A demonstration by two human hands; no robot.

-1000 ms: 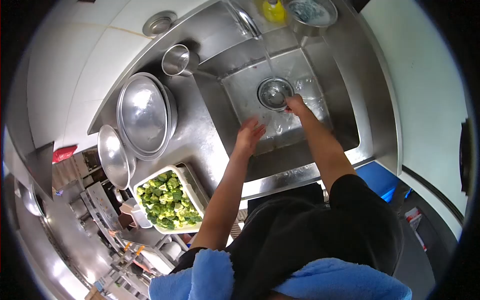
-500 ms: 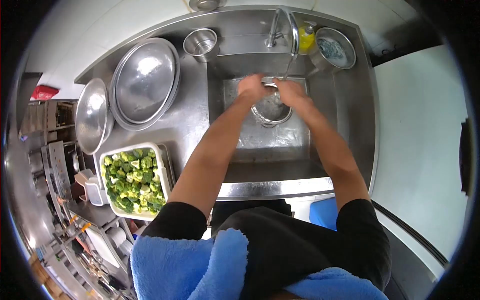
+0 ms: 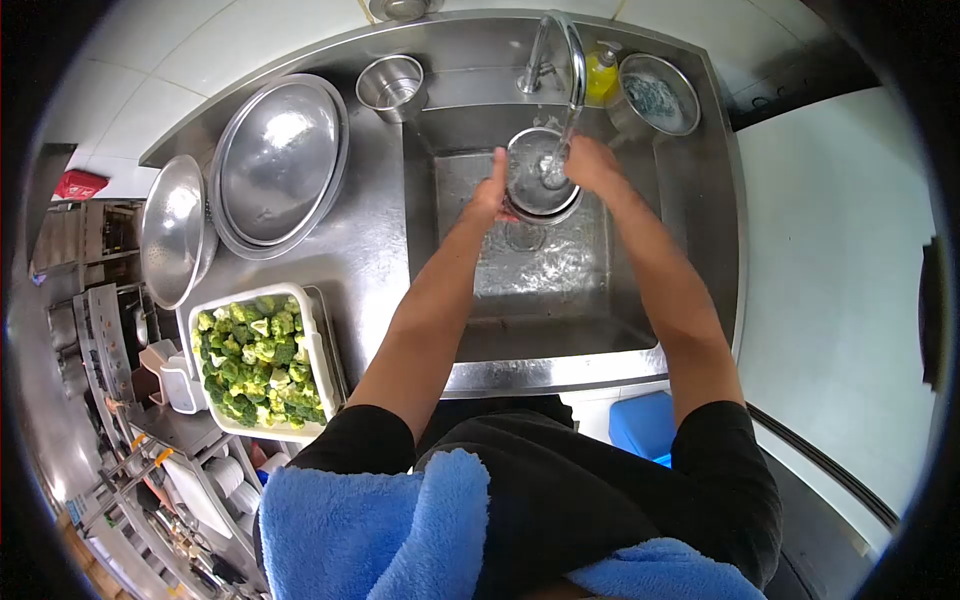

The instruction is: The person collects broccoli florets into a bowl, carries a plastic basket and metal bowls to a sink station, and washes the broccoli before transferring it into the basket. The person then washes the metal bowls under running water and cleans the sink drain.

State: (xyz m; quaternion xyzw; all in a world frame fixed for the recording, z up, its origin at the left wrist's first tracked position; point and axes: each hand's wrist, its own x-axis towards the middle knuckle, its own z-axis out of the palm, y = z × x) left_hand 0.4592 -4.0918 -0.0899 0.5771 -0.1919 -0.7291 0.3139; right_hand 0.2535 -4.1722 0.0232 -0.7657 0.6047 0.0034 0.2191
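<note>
A round stainless steel bowl (image 3: 535, 192) is under the running faucet (image 3: 577, 75), tilted inside the sink (image 3: 560, 325). Water falls from the spout near its right side and splashes in it. My left hand (image 3: 487, 195) holds the bowl's left side, thumb pointing up along the rim and fingertips showing beneath. At the right rim, my right hand (image 3: 593, 164) is closed on the edge; its fingertips are partly hidden by the water and spout.
Left of the sink stand a small metal pot (image 3: 391, 88), large stacked metal bowls (image 3: 280, 165), a colander (image 3: 172, 230) and a white tub (image 3: 323, 370) of broccoli (image 3: 255, 360). A yellow soap bottle (image 3: 601, 75) and a metal bowl with a scouring pad (image 3: 652, 97) sit behind right.
The bowl has moved up toward the faucet and tilted. My left hand has shifted from its far rim to its left side; my right hand is now at the right rim.
</note>
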